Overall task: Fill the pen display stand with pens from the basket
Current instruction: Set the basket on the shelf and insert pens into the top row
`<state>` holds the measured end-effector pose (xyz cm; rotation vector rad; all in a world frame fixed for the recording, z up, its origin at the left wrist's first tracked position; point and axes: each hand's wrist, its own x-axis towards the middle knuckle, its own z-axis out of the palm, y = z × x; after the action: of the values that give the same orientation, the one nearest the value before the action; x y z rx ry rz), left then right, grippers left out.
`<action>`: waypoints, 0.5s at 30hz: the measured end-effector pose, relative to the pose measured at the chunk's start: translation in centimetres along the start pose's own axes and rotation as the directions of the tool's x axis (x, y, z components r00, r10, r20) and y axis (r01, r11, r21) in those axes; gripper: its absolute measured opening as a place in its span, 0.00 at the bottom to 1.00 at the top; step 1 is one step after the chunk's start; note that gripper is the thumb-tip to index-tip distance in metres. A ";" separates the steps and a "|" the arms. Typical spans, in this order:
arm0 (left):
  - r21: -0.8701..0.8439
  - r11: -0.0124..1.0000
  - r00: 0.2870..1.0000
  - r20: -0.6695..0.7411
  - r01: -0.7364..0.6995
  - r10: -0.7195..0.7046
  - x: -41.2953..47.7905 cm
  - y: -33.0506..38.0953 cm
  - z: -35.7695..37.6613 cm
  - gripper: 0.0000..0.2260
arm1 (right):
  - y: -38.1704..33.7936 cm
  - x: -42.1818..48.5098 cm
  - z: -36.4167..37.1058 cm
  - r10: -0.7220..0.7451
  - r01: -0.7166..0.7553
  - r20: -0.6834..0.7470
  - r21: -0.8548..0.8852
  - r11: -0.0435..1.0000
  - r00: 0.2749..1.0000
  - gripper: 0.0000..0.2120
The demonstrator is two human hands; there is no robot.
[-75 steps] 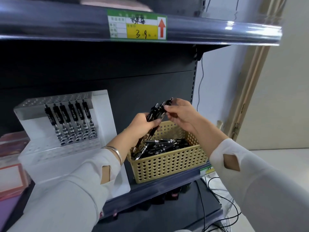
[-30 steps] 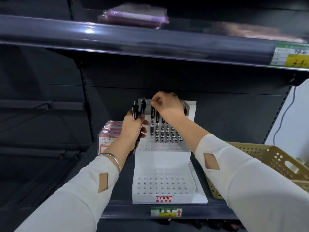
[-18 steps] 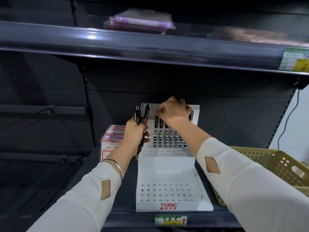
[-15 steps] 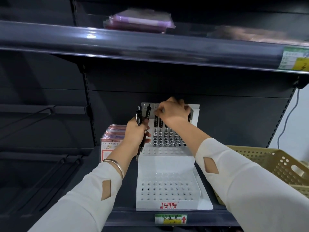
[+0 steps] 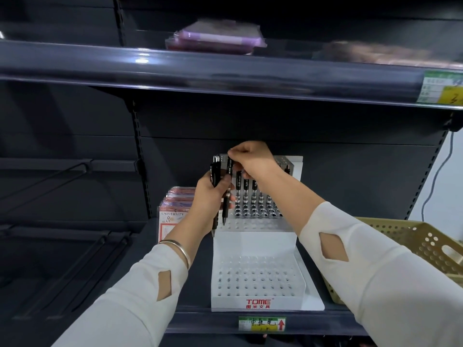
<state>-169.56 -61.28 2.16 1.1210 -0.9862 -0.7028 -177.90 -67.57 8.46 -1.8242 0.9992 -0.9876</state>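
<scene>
Head view: left hand (image 5: 208,195) grips pens (image 5: 215,174), right hand (image 5: 255,161) pinches one pen (image 5: 229,169) at stand's (image 5: 253,237) left edge.

White cut-out sleeves (image 5: 390,279), silver bangle (image 5: 179,247)

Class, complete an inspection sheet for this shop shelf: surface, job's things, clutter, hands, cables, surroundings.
Surface: dark metal shelf, price label on its front edge.
Job's things: white pen display stand, row of pens in upper tier, lower holes empty; tan perforated basket to its right.
Clutter: packs labelled UNIVERSITY left of the stand.
Hands: left hand grips a bundle of pens; right hand pinches one pen by its top.
Cables: one cable, far right.
Surroundings: purple wrapped pack on upper shelf.
</scene>
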 end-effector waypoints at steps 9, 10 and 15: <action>0.086 0.993 0.977 -0.190 -0.085 0.100 0.7 -0.2 -1.2 0.10 | -0.3 -0.1 -0.9 -0.094 0.109 -0.201 0.063 0.992 0.975 0.07; 0.103 0.990 0.974 -0.196 -0.099 0.117 0.7 -0.2 -1.4 0.10 | -0.2 -0.1 -1.0 -0.127 0.137 -0.226 0.030 0.990 0.966 0.06; 0.132 0.989 0.989 -0.120 -0.069 0.085 0.1 -0.4 -1.8 0.09 | 0.8 0.0 -0.3 -0.252 0.215 -0.225 -0.177 0.960 0.941 0.04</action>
<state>-167.91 -60.80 1.59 1.2168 -0.9722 -0.5064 -178.38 -67.97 7.91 -2.0150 1.0432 -1.3413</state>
